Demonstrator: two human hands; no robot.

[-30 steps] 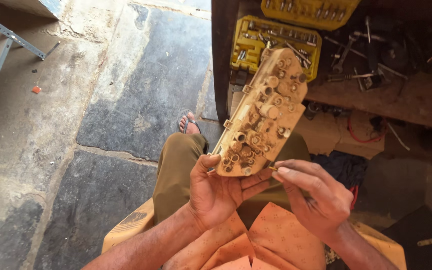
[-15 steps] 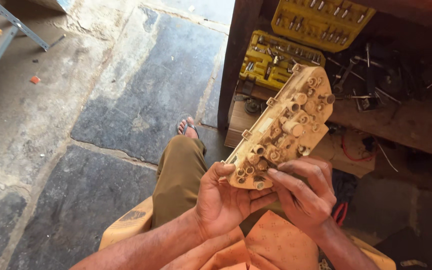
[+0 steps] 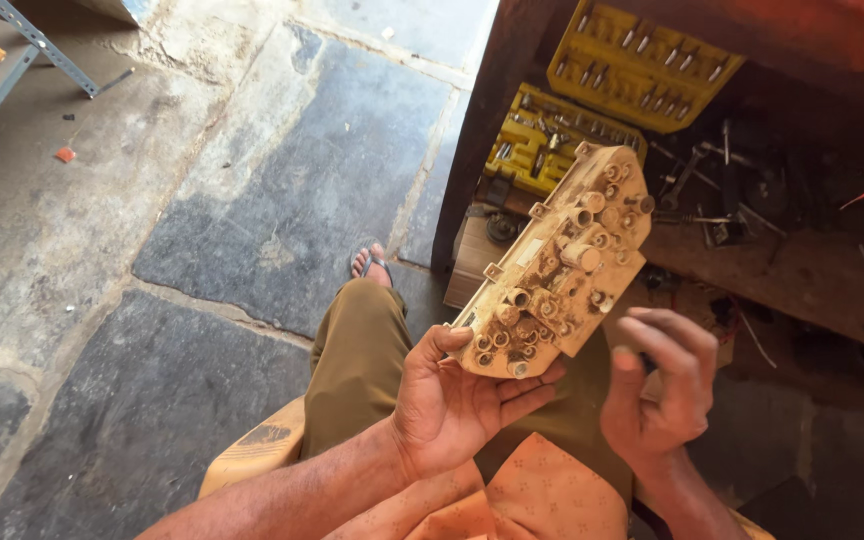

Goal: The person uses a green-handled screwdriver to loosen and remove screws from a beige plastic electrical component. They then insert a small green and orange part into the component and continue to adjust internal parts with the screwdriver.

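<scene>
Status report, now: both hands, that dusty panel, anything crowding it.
Left hand grips the panel by its lower end. Right hand off it, fingers curled, just beside. Panel tilted up over the lap, clear of the yellow tool case.

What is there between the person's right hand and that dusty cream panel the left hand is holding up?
Nothing solid: in the head view the right hand is off the panel, with only a small gap showing the olive trousers beneath. The left hand holds its lower end.

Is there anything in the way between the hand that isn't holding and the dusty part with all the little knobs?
Nothing visible. The right hand hangs just right of the dusty part, with only open air between them. The left hand holds the part's lower end from underneath, off to the other side, not in that gap.
</scene>
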